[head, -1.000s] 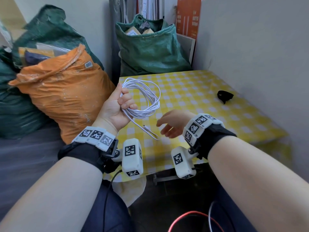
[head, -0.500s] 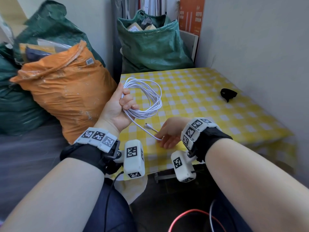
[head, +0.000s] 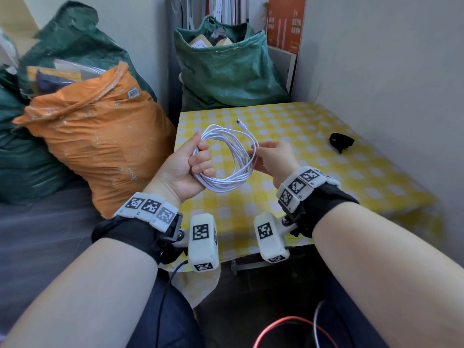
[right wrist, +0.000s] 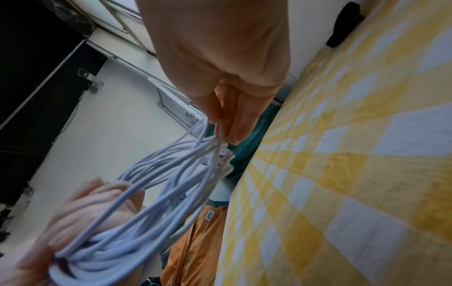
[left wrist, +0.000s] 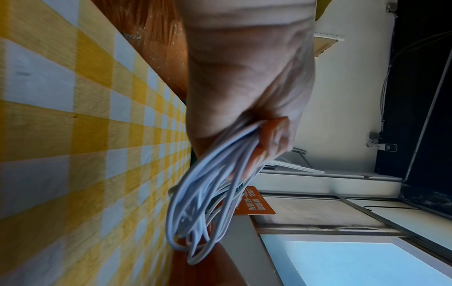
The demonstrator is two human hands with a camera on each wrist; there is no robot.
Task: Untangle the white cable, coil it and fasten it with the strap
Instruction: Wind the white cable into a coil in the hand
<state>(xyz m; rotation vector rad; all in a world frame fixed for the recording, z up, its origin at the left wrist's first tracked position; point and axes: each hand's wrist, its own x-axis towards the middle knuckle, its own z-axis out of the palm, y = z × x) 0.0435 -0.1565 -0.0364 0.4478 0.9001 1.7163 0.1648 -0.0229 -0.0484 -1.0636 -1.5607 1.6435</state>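
The white cable [head: 236, 159] is wound into a loose coil held above the yellow checked table [head: 313, 197]. My left hand [head: 193, 164] grips the coil's left side in a fist, fingers curled round the strands [left wrist: 215, 174]. On the opposite side my right hand [head: 263, 156] pinches the strands between fingertips [right wrist: 234, 133]. The cable's plug end [head: 241, 123] sticks up free behind the coil. The black strap [head: 340, 141] lies on the table near the right wall, apart from both hands; it also shows in the right wrist view [right wrist: 344, 25].
An orange sack [head: 95, 136] stands against the table's left edge, with green sacks [head: 226, 69] behind it and at the table's far end. A grey wall [head: 389, 71] borders the table on the right. Red and white wires [head: 288, 330] lie on the floor below.
My right hand has lifted the trailing cable end from near the table's front up onto the coil and now pinches the coil's right side. The left hand kept its grip.
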